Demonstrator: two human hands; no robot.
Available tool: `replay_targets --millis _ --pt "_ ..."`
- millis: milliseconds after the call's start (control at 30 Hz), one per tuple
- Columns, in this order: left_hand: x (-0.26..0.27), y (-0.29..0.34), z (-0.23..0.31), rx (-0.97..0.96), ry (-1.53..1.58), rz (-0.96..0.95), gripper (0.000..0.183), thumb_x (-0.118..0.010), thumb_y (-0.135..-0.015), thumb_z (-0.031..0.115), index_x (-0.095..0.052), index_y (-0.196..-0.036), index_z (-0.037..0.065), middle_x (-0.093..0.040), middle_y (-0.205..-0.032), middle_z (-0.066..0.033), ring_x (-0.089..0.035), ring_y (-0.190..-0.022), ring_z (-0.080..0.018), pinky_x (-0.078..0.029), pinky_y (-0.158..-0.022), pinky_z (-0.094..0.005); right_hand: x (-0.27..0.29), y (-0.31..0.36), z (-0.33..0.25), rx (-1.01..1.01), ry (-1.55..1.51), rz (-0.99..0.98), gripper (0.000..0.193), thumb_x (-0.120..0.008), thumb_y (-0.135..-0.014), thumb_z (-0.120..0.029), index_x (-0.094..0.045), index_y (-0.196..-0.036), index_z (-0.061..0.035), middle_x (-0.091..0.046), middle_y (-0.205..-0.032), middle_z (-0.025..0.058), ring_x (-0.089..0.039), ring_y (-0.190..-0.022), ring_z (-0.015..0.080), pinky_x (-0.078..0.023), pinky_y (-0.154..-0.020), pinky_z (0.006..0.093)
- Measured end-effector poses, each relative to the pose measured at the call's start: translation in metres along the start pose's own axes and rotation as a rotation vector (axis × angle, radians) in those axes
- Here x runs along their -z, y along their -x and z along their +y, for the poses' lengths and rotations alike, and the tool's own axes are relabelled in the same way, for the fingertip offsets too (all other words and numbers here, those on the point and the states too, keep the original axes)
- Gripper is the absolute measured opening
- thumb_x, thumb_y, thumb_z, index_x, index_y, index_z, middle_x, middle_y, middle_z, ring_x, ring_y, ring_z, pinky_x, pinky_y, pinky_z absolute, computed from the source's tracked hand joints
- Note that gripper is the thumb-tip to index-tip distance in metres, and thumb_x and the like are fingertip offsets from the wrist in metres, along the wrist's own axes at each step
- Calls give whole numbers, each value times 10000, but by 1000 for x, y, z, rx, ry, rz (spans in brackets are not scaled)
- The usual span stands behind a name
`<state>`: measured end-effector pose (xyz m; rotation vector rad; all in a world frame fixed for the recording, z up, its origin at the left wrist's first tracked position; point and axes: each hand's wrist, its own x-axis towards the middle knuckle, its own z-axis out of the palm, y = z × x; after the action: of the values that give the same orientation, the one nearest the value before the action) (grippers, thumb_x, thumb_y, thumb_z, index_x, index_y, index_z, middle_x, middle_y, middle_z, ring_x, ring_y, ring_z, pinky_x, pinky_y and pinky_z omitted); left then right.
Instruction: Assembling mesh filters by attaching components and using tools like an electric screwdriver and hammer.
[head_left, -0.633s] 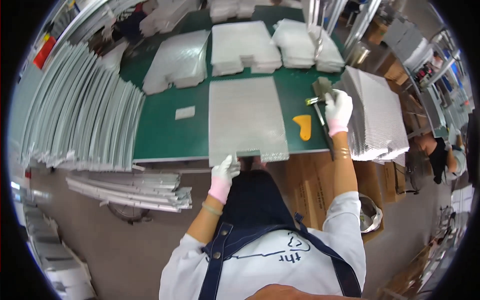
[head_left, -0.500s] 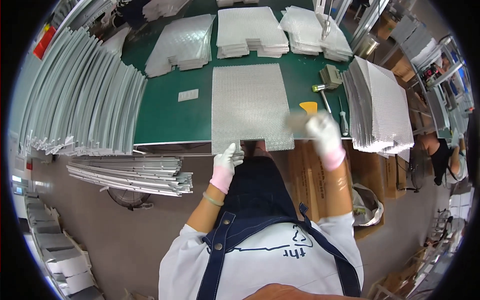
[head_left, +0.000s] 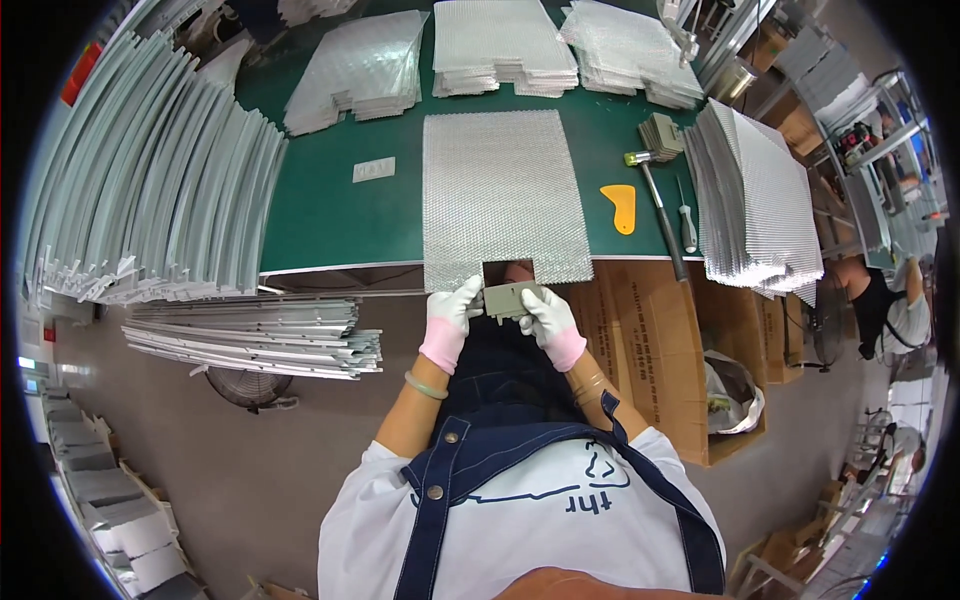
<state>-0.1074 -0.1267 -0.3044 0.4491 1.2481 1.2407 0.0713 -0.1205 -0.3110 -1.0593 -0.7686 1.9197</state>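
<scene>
Both gloved hands meet just below the near edge of the green work table [head_left: 340,215]. Left hand [head_left: 452,318] and right hand [head_left: 545,315], each in a white and pink glove, pinch opposite ends of a small flat grey metal bracket [head_left: 512,299], fingers closed on it. It sits right at the rectangular notch cut in the near edge of the silver mesh sheet [head_left: 500,195] lying flat on the table. To the right lie a yellow plastic scraper [head_left: 621,207], a long-handled hammer [head_left: 658,210] and a screwdriver [head_left: 686,220]. Leaning stacks of mesh sheets [head_left: 760,200] stand further right.
</scene>
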Motion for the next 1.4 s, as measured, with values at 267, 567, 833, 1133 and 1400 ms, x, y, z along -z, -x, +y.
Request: replay_targets --millis 267,567,833,1133,1400 --pt "-5 1 0 -38 -3 53 242 -709 -802 197 -661 -775 -39 -659 -725 -86 -639 -620 -157 -539 -590 -296 -1 -3 -3 -5 -7 13 253 -570 -917 -267 -559 -967 -20 -583 -735 23 -487 -530 47 -403 -483 177" --pt "-3 4 -3 -56 122 22 199 -722 -794 194 -663 -778 5 -656 -755 -63 -630 -658 -138 -521 -610 -289 -12 -5 -1 77 7 135 259 -587 -906 -283 -553 -928 -27 -584 -723 35 -486 -528 47 -393 -472 180" --pt "-4 17 -2 142 -15 -155 266 -664 -845 286 -602 -905 33 -617 -754 -27 -570 -586 -97 -480 -527 -231 -10 -9 -1 58 29 143 266 -592 -902 -294 -571 -928 -30 -595 -718 27 -507 -520 59 -430 -480 192" --pt "-10 22 -2 53 -72 -104 231 -665 -839 258 -603 -810 37 -575 -654 -9 -521 -521 -72 -451 -483 -208 20 -2 -10 108 -32 161 376 -598 -886 -358 -508 -994 -10 -584 -928 70 -564 -762 110 -487 -562 247" --pt "5 12 5 88 -107 -188 208 -654 -833 222 -592 -721 59 -546 -606 7 -473 -466 -48 -397 -435 -183 24 -16 -5 154 -34 232 307 -681 -829 -281 -571 -741 -8 -594 -669 55 -526 -541 99 -427 -510 228"
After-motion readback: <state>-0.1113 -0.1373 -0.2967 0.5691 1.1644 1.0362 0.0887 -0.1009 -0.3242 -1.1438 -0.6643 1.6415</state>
